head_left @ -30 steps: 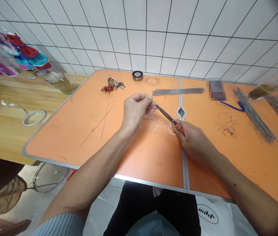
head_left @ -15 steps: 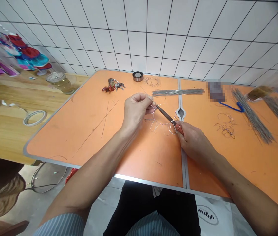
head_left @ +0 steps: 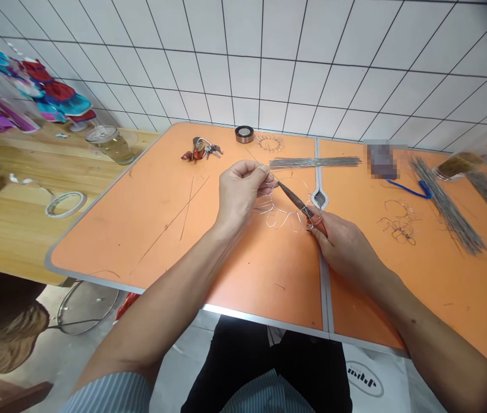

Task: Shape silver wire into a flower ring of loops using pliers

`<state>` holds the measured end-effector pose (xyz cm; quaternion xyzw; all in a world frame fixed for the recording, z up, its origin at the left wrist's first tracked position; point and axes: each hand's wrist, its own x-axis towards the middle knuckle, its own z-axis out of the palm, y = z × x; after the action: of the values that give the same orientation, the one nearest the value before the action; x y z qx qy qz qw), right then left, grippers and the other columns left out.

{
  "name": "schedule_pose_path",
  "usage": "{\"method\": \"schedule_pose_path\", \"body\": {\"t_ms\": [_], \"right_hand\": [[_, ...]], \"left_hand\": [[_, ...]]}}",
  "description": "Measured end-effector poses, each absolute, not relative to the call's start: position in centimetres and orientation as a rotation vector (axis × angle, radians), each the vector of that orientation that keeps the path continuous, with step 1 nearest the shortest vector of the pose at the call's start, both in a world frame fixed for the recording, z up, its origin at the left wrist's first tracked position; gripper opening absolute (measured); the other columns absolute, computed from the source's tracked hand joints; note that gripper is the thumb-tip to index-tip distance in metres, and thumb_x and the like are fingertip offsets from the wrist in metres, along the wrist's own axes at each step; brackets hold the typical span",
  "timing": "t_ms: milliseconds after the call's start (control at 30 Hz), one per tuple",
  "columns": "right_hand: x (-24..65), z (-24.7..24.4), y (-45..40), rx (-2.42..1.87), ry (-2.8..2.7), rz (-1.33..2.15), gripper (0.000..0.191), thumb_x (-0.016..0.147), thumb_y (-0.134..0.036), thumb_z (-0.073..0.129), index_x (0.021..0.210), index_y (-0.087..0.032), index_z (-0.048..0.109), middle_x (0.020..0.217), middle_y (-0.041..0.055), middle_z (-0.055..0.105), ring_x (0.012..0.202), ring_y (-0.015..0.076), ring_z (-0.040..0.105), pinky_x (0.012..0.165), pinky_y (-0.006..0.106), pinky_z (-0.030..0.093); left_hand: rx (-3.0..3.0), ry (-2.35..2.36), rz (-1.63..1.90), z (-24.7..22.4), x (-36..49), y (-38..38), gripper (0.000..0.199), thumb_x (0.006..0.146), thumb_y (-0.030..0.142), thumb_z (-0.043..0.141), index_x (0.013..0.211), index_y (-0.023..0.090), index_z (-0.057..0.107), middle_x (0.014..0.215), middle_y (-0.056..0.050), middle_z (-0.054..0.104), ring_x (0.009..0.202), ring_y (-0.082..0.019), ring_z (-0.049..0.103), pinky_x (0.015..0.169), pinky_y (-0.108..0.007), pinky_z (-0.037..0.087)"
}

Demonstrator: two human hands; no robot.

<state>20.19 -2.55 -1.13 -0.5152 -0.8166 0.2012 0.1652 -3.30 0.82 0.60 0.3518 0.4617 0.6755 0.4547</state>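
Note:
My left hand (head_left: 245, 189) pinches one end of a thin wire ring (head_left: 285, 213) bent into several loops. In my right hand (head_left: 342, 235) is a pair of long-nosed pliers (head_left: 297, 202) with red handles, closed in my grip. The tip of the pliers meets the wire right beside my left fingertips. The looped wire hangs between both hands, over the orange table (head_left: 243, 269), and part of it passes behind the pliers. Whether the jaws are clamped on the wire is too small to make out.
Wire bundles lie at the back (head_left: 315, 163) and right (head_left: 448, 206). Bent wire pieces (head_left: 400, 226) rest nearby. Keys (head_left: 202, 150), a tape roll (head_left: 244, 134) and another wire ring (head_left: 269, 143) sit at the back. A lidded cup (head_left: 109, 144) and white tape (head_left: 66, 205) stand left.
The wire ring has turned a little, and its loops sit differently by the pliers. Both hands hold nearly the same place; the whole view has shifted slightly.

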Motion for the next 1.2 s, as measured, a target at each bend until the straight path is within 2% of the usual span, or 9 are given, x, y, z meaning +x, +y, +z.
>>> {"method": "schedule_pose_path", "body": {"t_ms": [200, 367, 533, 667, 733, 833, 1200], "right_hand": [[20.08, -1.79, -2.82, -1.567, -2.389, 0.239, 0.039, 0.117, -0.034, 0.043, 0.145, -0.024, 0.067, 0.121, 0.0113, 0.080, 0.100, 0.0305, 0.076, 0.074, 0.038, 0.048], [19.96, -1.88, -3.03, -1.587, -2.417, 0.067, 0.042, 0.115, -0.029, 0.045, 0.150, -0.021, 0.067, 0.122, 0.0128, 0.081, 0.102, 0.0303, 0.076, 0.068, 0.035, 0.045], [20.05, -1.85, -3.09, -1.562, -2.409, -0.001, 0.048, 0.113, -0.025, 0.047, 0.159, -0.021, 0.062, 0.120, 0.0125, 0.081, 0.107, 0.0309, 0.076, 0.068, 0.036, 0.046], [20.19, -1.78, -3.04, -1.502, -2.388, 0.161, 0.046, 0.114, -0.026, 0.044, 0.155, -0.021, 0.064, 0.125, 0.0138, 0.080, 0.110, 0.0307, 0.075, 0.075, 0.037, 0.051], [20.23, -1.73, -2.96, -1.466, -2.374, 0.255, 0.043, 0.115, -0.028, 0.042, 0.150, -0.021, 0.066, 0.120, 0.0138, 0.080, 0.108, 0.0307, 0.075, 0.078, 0.037, 0.052], [20.24, -1.66, -2.85, -1.435, -2.372, 0.341, 0.038, 0.116, -0.029, 0.039, 0.139, -0.021, 0.069, 0.113, 0.0135, 0.079, 0.102, 0.0304, 0.074, 0.080, 0.039, 0.053], [20.10, -1.61, -2.88, -1.441, -2.305, 0.547, 0.032, 0.117, -0.036, 0.039, 0.121, -0.022, 0.068, 0.117, 0.0130, 0.078, 0.104, 0.0301, 0.074, 0.088, 0.041, 0.054]], "left_hand": [[0.871, 1.125, 1.670, 0.30, -3.26, 0.80, 0.015, 0.089, 0.022, 0.079, 0.077, 0.019, 0.071, 0.075, -0.002, 0.077, 0.064, -0.012, 0.073, 0.062, -0.022, 0.060], [0.880, 1.127, 1.666, 0.13, -3.27, 0.82, 0.015, 0.088, 0.023, 0.080, 0.077, 0.019, 0.072, 0.076, -0.002, 0.077, 0.063, -0.011, 0.071, 0.062, -0.023, 0.061], [0.867, 1.126, 1.676, 0.23, -3.18, 0.74, 0.015, 0.087, 0.023, 0.083, 0.077, 0.019, 0.072, 0.075, -0.002, 0.076, 0.065, -0.012, 0.072, 0.063, -0.022, 0.061], [0.862, 1.126, 1.669, 0.28, -3.15, 0.74, 0.016, 0.086, 0.023, 0.085, 0.077, 0.019, 0.072, 0.075, -0.002, 0.076, 0.065, -0.012, 0.072, 0.063, -0.023, 0.062], [0.868, 1.138, 1.662, 0.25, -3.17, 0.76, 0.017, 0.086, 0.025, 0.086, 0.078, 0.019, 0.072, 0.076, -0.002, 0.077, 0.064, -0.012, 0.072, 0.064, -0.023, 0.062], [0.880, 1.153, 1.657, 0.18, -3.22, 0.78, 0.020, 0.085, 0.028, 0.089, 0.079, 0.020, 0.072, 0.077, -0.002, 0.077, 0.063, -0.012, 0.072, 0.065, -0.024, 0.063], [0.892, 1.148, 1.659, 0.31, -3.20, 0.71, 0.019, 0.086, 0.027, 0.087, 0.077, 0.019, 0.072, 0.076, -0.002, 0.076, 0.063, -0.013, 0.073, 0.063, -0.024, 0.062]]}}
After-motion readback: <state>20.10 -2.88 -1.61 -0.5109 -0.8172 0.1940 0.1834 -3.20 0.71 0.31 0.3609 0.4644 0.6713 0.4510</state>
